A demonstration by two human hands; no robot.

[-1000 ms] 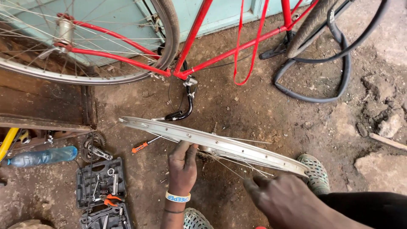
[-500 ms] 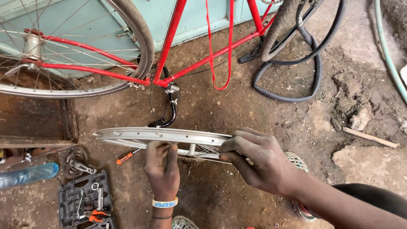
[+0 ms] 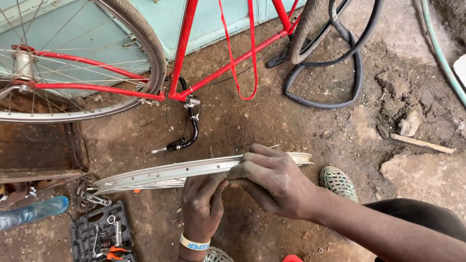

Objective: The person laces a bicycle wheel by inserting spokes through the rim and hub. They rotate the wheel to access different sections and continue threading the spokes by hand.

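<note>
A bare silver bicycle wheel rim point(image 3: 160, 173) is held edge-up above the dirt floor, running from lower left to right. My left hand point(image 3: 201, 204), with a pale wristband, grips the rim from below near its middle. My right hand point(image 3: 272, 180) is wrapped over the rim's top edge just to the right of the left hand. A few thin spokes hang under the rim near my left hand.
A red bicycle frame point(image 3: 182, 53) with a spoked rear wheel point(image 3: 73, 63) stands behind the rim. Black tyres and tubes point(image 3: 330, 63) lie at the back right. An open tool case point(image 3: 99, 237), a plastic bottle point(image 3: 31, 212) and a sprocket point(image 3: 85, 194) lie at lower left. My sandalled foot point(image 3: 338, 182) is at right.
My right hand came up from the lower right and closed over the rim beside the left hand. The rim has shifted leftward in my grasp and the view has moved with it.
</note>
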